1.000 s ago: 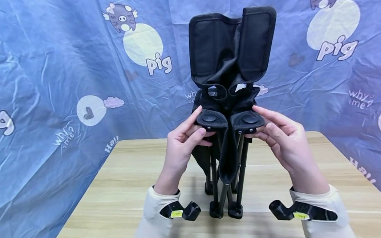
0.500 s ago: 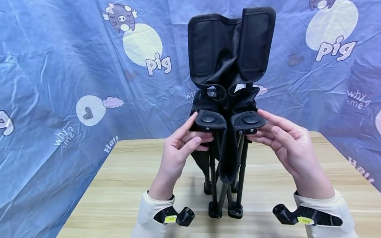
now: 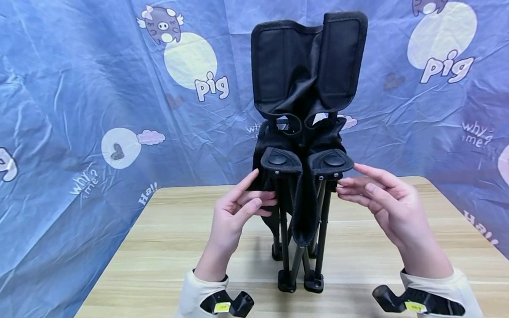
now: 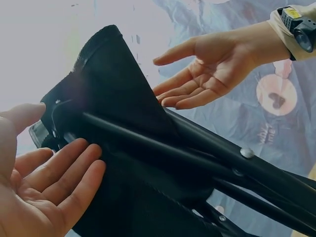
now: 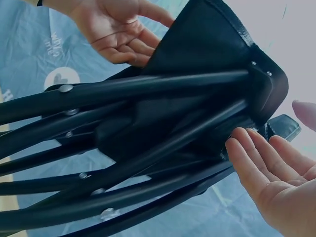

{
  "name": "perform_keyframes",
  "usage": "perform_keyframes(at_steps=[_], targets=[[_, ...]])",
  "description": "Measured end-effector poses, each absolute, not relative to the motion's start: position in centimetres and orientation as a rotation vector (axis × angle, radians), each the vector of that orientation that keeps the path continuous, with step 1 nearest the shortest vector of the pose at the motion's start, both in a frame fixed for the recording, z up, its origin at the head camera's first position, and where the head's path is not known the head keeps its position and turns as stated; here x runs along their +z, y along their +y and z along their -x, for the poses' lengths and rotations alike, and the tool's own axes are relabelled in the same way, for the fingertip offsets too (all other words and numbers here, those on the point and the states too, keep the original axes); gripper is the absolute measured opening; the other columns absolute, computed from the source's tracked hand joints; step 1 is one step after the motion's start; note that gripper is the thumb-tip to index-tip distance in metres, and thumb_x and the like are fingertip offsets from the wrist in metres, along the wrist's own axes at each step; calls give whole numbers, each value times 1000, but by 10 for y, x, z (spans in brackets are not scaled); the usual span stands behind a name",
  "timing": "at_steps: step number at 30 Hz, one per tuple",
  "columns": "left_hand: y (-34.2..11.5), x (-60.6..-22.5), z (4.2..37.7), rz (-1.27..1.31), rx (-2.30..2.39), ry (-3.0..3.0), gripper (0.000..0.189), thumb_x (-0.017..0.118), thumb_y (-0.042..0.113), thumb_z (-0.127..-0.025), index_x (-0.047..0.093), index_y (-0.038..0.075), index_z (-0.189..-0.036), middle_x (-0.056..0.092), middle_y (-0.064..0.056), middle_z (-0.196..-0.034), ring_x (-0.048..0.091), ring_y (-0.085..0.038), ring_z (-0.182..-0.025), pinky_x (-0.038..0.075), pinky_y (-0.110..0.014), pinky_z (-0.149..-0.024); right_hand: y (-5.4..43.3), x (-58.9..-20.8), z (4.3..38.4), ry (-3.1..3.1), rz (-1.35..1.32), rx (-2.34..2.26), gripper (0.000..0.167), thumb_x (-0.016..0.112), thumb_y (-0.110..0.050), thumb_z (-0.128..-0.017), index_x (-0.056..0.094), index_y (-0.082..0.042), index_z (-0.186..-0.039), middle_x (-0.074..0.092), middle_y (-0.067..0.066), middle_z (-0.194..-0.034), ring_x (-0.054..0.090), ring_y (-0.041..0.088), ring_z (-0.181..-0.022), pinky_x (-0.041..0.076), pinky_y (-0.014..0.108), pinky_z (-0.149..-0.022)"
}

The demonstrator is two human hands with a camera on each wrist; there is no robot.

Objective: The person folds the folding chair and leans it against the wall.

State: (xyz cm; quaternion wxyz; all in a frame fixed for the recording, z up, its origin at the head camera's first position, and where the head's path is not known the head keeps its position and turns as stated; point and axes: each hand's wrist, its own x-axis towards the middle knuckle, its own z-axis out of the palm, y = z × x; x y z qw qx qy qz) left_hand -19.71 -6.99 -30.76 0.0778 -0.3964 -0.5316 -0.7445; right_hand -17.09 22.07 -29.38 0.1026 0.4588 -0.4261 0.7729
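Black fabric over dark metal tubes makes up the folded, narrow-legged chair (image 3: 305, 148) I see standing upright on the pale wood-grain table (image 3: 147, 258). The bare left hand (image 3: 233, 211) and bare right hand (image 3: 388, 202) flank it, fingers loosely extended; from here I cannot tell whether any fingertip touches it. Behind hangs a blue cloth (image 3: 75, 92) printed with cartoon pigs.

Left grip (image 3: 230, 216) and right grip (image 3: 390, 201) flank 1 folded black chair (image 3: 301, 144).
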Motion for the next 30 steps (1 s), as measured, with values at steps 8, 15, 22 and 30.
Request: perform_keyframes(at_steps=[8, 15, 22, 30], targets=[[-80, -329, 198, 1132, -2260, -1561, 35, 59, 15, -101, 62, 18, -135, 74, 0, -104, 72, -17, -91, 61, -31, -73, 225, -315, 169, -1407, -1207, 2293, 42, 30, 19, -99, 48, 13, -137, 67, 25, -115, 69, 34, -104, 56, 41, -93], [-86, -347, 199, 961, -2342, -1537, 34, 52, 4, -100, 67, 20, -126, 75, 0, -96, 73, -15, -82, 61, -27, -67, 229, -340, 169, -1481, -1119, 2377, 45, 31, 21, -98, 45, 10, -140, 67, 26, -116, 69, 33, -103, 57, 39, -91], [-90, -362, 199, 772, -2399, -1601, 33, 52, 5, -100, 68, 22, -122, 75, -1, -92, 73, -16, -79, 61, -27, -64, 232, -364, 165, -1594, -1006, 2451, 45, 34, 16, -100, 49, 1, -140, 69, 19, -114, 70, 28, -102, 57, 38, -91], [-90, -378, 202, 634, -2443, -1682, 27, 55, 6, -99, 66, 7, -124, 75, -2, -89, 73, -16, -77, 60, -26, -62, 232, -385, 163, -1718, -851, 2502, 43, 38, 12, -102, 51, -6, -138, 71, 15, -111, 70, 25, -100, 57, 39, -89]])
